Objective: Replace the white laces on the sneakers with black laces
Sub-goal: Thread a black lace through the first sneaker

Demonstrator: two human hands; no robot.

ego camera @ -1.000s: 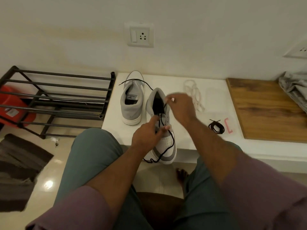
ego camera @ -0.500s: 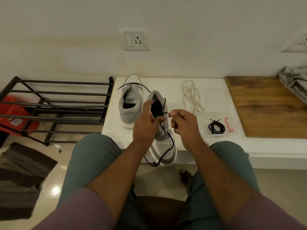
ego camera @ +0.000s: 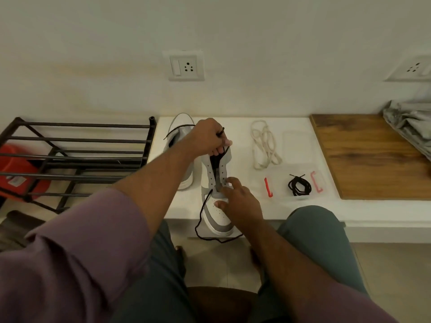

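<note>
clear packet: coiled black lace inside | near sneaker: toe toward person, heel toward wall | left hand pinches black lace end | right hand fingers spread, pressing toe

Sneakers are done in grey and white, perforated dots on the white toe. Black lace is threaded through one. Off-white laces and a coiled black lace are seen on the white worktop, plus two red clips. Brown woodgrain board, black rack, purple sleeves, teal trousers.
</note>
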